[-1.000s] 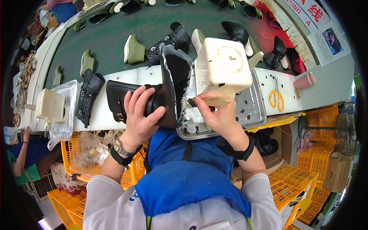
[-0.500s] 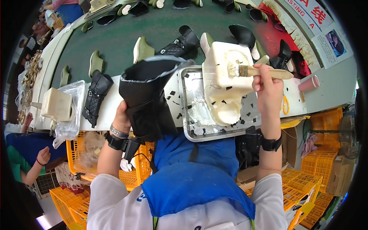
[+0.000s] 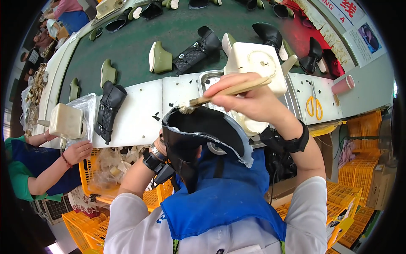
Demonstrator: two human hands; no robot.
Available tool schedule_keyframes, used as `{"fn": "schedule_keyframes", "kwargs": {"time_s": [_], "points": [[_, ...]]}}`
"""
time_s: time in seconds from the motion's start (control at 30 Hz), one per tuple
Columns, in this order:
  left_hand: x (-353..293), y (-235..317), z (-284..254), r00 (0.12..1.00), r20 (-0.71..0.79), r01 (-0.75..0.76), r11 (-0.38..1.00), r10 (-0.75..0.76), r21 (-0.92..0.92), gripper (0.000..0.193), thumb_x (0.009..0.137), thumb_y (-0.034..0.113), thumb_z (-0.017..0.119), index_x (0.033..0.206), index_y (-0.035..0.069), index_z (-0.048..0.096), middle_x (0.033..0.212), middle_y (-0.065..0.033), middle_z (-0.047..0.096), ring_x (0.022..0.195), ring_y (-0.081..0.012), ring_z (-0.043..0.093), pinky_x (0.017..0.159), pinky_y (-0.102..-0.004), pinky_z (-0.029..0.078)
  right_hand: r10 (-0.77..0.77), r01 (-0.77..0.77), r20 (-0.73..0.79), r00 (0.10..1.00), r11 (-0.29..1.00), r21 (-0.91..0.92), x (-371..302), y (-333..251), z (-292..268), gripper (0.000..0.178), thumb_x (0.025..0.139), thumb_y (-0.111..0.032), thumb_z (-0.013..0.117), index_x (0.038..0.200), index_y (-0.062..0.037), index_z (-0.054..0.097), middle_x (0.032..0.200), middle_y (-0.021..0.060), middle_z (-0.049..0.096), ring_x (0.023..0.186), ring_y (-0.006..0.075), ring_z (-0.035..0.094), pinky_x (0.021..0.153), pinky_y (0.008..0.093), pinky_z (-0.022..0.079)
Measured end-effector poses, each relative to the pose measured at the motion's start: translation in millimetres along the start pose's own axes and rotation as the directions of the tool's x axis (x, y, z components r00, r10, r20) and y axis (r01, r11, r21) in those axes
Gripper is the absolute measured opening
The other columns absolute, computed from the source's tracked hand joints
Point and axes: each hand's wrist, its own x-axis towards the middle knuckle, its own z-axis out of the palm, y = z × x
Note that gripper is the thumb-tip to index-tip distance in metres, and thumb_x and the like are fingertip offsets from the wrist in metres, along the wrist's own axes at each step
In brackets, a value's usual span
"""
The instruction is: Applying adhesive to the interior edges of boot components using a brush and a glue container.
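Green conveyor belt [image 3: 186,17] with boots runs beyond the white table [image 3: 139,108]. Black boot upper [image 3: 203,139] is held up in front of the table, just below the metal tray [image 3: 207,80]. Left hand [image 3: 160,146] is mostly hidden behind the upper, grip unclear. Right hand [image 3: 249,99] fingers pinch brush [image 3: 224,93], bristles touching the upper's rim.

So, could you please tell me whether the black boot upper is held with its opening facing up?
Yes: the black boot upper shows its hollow opening, brush bristles at the rim.
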Motion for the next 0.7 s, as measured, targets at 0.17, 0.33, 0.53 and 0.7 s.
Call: {"fn": "schedule_keyframes", "kwargs": {"time_s": [0.17,0.33,0.53,0.7], "points": [[0.8,-1.3,2.4,1.000,0.007,0.005,0.999,-0.006,0.054,0.095,0.061,0.064,0.058,0.128,0.001,0.034,0.114,-0.0212,0.050,0.102,-0.0318,0.052,0.086,-0.0426,0.043,-0.288,0.291,0.040,0.957,0.939,-0.185,5.7,13.0,9.8,0.013,0.078,-0.003,0.061,0.090,0.0011,0.064,0.074,0.0070,0.063,0.065,0.0115,0.056,0.058,0.0231,0.044],[-6.2,0.4,-0.1,1.000,-0.025,-0.009,0.995,0.011,0.096,0.096,0.059,0.061,0.061,0.128,0.001,0.034,0.115,-0.0205,0.050,0.103,-0.0309,0.051,0.087,-0.0420,0.043,-0.064,0.047,-0.063,0.996,0.969,-0.244,-9.1,16.7,7.2,0.009,0.078,-0.005,0.062,0.084,0.0016,0.064,0.076,0.0068,0.064,0.068,0.0116,0.058,0.060,0.0236,0.045],[-14.6,7.3,-3.1,0.998,-0.054,-0.018,0.987,0.027,0.159,0.097,0.057,0.058,0.065,0.128,0.000,0.033,0.116,-0.0196,0.050,0.104,-0.0299,0.051,0.088,-0.0413,0.042,0.125,-0.148,-0.114,0.986,0.963,-0.224,-14.6,11.1,2.4,0.014,0.077,-0.013,0.062,0.080,0.0001,0.065,0.068,0.0059,0.063,0.061,0.0090,0.056,0.057,0.0234,0.045],[-9.2,8.0,-4.8,0.999,-0.046,-0.010,0.984,0.018,0.176,0.098,0.055,0.056,0.068,0.128,0.000,0.033,0.116,-0.0189,0.050,0.104,-0.0290,0.050,0.088,-0.0407,0.042,0.238,-0.256,-0.110,0.965,0.945,-0.203,-13.9,2.9,-4.5,0.016,0.077,-0.016,0.062,0.080,-0.0004,0.064,0.066,0.0031,0.060,0.059,0.0070,0.053,0.054,0.0222,0.044]]}}
